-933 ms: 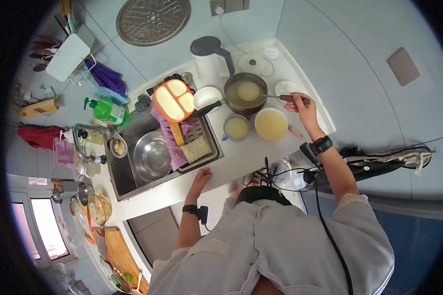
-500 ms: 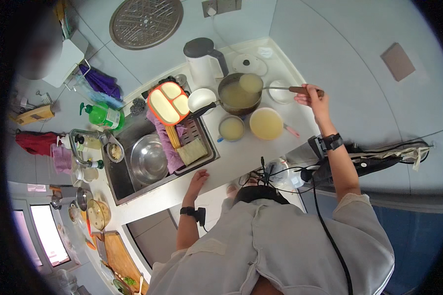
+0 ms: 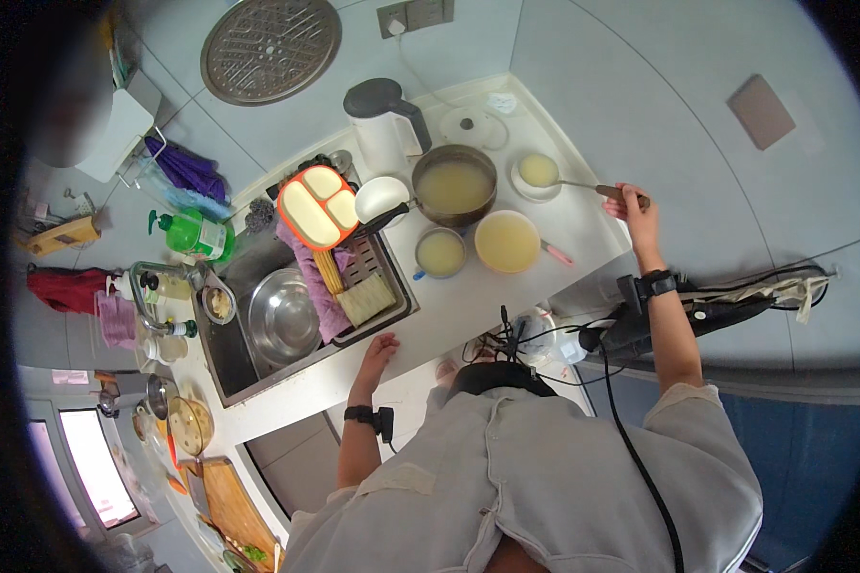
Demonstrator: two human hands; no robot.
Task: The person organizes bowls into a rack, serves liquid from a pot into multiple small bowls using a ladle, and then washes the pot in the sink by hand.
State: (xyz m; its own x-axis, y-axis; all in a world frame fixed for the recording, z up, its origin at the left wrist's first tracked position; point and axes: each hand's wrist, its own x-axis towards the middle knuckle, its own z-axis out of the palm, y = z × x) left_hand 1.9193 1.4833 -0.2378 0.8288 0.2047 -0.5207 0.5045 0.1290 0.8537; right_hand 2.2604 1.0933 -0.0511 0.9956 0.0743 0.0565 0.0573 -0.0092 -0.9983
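My right hand [image 3: 632, 212] is closed round the brown handle of a ladle [image 3: 575, 183]. Pale yellowish liquid fills the ladle's bowl, which is over a small white bowl [image 3: 535, 195] at the right of the counter. To its left stands a dark pot [image 3: 455, 222] of similar liquid, its black handle pointing left. In front of the pot are a larger bowl [image 3: 506, 242] with a pink handle and a smaller cup [image 3: 440, 253], both holding the same pale liquid. My left hand [image 3: 379, 357] hovers at the counter's front edge, fingers loosely apart and holding nothing.
An empty white bowl [image 3: 382, 199] and an orange-rimmed divided plate [image 3: 317, 208] sit left of the pot. Behind are a white kettle [image 3: 380, 124] and a glass lid [image 3: 472, 130]. A sink with a metal basin [image 3: 285, 315] is at left. Black cables [image 3: 516, 334] hang by the counter's front.
The filled ladle has moved right, from above the pot to over the small white bowl. My right hand shifted right with it. The left hand stays by the counter edge.
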